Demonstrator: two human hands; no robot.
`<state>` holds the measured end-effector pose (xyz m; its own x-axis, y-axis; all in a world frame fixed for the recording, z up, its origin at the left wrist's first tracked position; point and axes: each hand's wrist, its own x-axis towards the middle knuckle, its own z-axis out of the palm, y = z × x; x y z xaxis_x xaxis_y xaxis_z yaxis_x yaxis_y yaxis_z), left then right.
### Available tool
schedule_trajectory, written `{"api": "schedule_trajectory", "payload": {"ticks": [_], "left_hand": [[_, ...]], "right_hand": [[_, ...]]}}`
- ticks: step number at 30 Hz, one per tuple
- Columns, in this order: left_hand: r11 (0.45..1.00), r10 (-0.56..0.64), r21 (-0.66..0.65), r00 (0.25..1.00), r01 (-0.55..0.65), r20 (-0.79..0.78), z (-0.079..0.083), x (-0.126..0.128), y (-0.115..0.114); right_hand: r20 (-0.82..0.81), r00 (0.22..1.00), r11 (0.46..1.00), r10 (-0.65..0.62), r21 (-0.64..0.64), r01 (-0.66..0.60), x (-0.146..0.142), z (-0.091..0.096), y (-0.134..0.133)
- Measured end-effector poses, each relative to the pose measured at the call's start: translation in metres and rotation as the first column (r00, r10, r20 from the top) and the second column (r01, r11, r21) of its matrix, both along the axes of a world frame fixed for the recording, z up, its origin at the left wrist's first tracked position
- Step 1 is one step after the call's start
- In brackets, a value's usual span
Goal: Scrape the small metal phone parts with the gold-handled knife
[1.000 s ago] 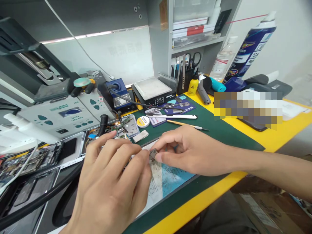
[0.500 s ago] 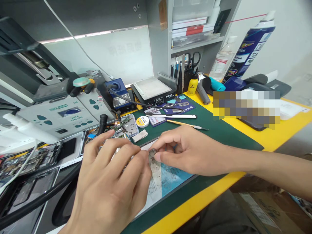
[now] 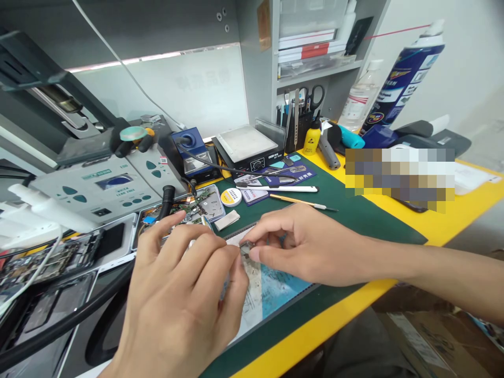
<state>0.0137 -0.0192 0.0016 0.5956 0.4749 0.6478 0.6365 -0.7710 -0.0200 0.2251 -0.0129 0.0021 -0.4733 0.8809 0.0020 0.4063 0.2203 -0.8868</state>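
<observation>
On the yellow tabletop [image 3: 452, 210] with its dark green mat [image 3: 354, 215], the left hand [image 3: 177, 304] and the right hand [image 3: 303, 247] meet over a worn blue-and-white work pad [image 3: 271, 289], each pinching with thumb and fingertips one small dark metal part [image 3: 244, 249] held just above the pad. Behind stand a grey rework station [image 3: 106, 184], a black hot plate [image 3: 246, 147] whose label is too small to read, and a blue spray can [image 3: 405, 73]. Nearer lie a white-and-yellow round tin [image 3: 230, 197] and a thin wooden-handled tool [image 3: 303, 202].
</observation>
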Motion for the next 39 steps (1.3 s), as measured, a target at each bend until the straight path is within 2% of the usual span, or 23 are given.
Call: {"api": "schedule_trajectory", "payload": {"ticks": [23, 31, 39], "left_hand": [[1.000, 0.000, -0.007, 1.000, 0.000, -0.004, -0.001, -0.002, 0.001], [1.000, -0.017, 0.012, 1.000, 0.017, -0.002, -0.001, 0.000, 0.002], [0.994, -0.025, -0.102, 0.994, 0.036, 0.107, -0.002, -0.003, -0.002]], "right_hand": [[0.044, 0.999, 0.997, -0.006, 0.076, 0.003, 0.001, 0.000, 0.000], [-0.064, 0.998, 0.999, 0.016, -0.049, -0.020, -0.001, 0.006, 0.001], [-0.160, 0.987, 0.977, 0.004, -0.210, -0.038, 0.001, 0.012, 0.002]]}}
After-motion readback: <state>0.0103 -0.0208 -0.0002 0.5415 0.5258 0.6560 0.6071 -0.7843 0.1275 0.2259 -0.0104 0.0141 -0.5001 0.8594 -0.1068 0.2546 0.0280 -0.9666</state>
